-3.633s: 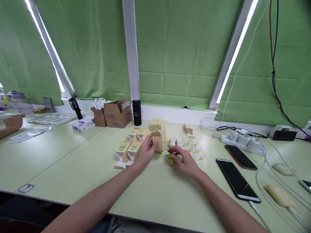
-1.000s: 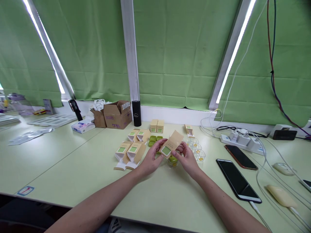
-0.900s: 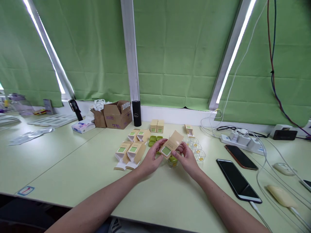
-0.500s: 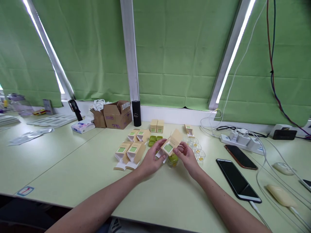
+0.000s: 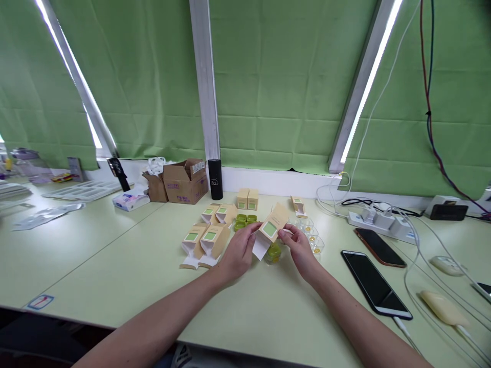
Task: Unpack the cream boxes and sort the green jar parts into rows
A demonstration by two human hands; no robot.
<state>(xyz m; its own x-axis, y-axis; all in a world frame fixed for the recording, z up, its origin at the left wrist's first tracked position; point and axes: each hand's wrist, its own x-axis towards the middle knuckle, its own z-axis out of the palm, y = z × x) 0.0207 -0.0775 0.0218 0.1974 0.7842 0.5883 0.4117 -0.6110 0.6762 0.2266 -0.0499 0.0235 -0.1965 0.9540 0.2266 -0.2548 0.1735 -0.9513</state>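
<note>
Between my two hands I hold a small tan cardboard box [image 5: 276, 219] with a green window, tilted, its white-lined flap hanging loose at the lower left. My left hand [image 5: 240, 250] grips its left side, and the fingers of my right hand [image 5: 301, 250] pinch its right edge. Just below the box, a clear jar with a green lid [image 5: 273, 253] stands on the table. Several similar boxes [image 5: 215, 241] lie with flaps out to the left. Green lids [image 5: 241, 223] sit behind my left hand. Clear jars [image 5: 312, 237] stand beyond my right hand, partly hidden by it.
Two closed tan boxes [image 5: 247, 199] stand at the back, and another open one [image 5: 298, 206] lies to their right. A black tumbler [image 5: 215, 179] and a brown carton [image 5: 184, 184] are near the wall. Phones [image 5: 376, 283], a power strip [image 5: 379, 225] and white cables spread over the right side.
The box in my hands has turned to a steeper tilt. Its white flap now hangs down in plain view, and my left fingers have shifted along its side.
</note>
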